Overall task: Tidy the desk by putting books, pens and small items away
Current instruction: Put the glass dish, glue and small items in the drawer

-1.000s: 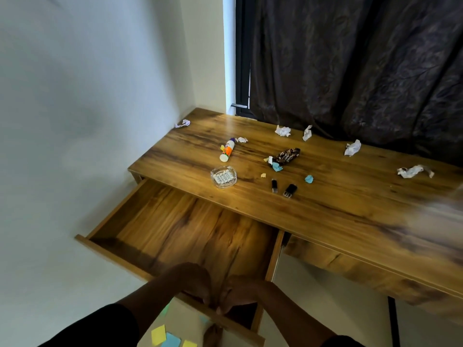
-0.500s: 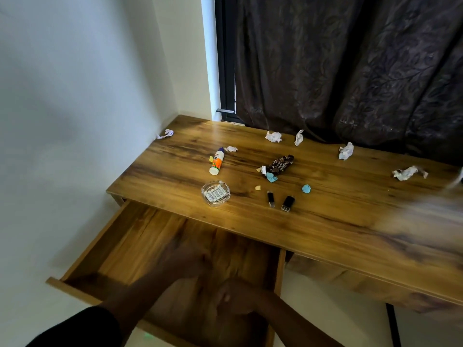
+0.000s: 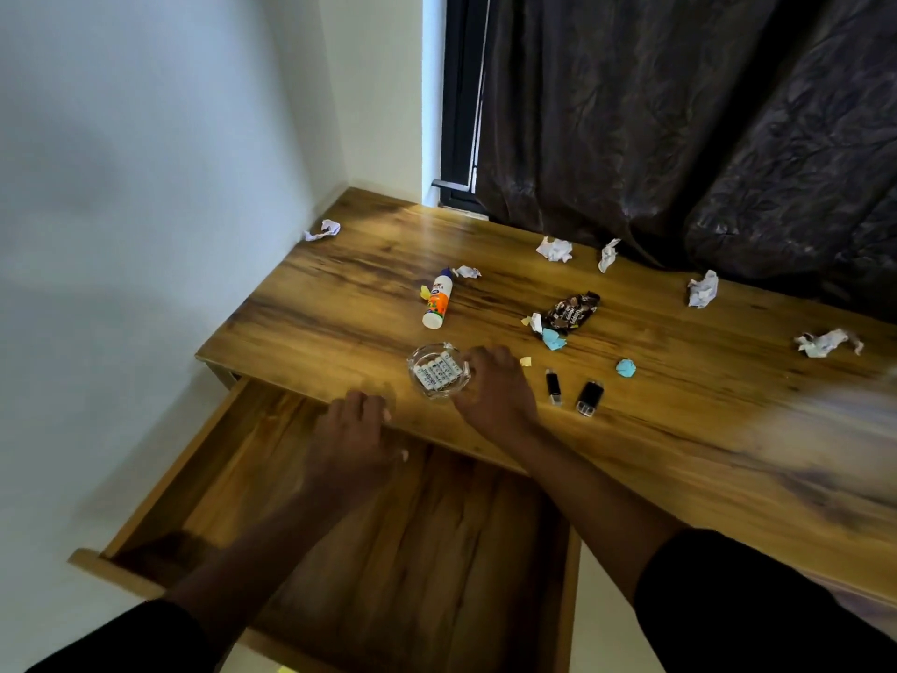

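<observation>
Gripping the glass dish (image 3: 435,372) by its rim, the right hand (image 3: 492,386) risks spilling its batteries (image 3: 437,373) if tilted; the left hand (image 3: 353,426) hovers relaxed, holding nothing.

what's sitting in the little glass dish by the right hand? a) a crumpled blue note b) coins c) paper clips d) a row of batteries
d: the glass dish holds a row of white batteries lying side by side, and the right hand touches its right rim on the desk.
</observation>
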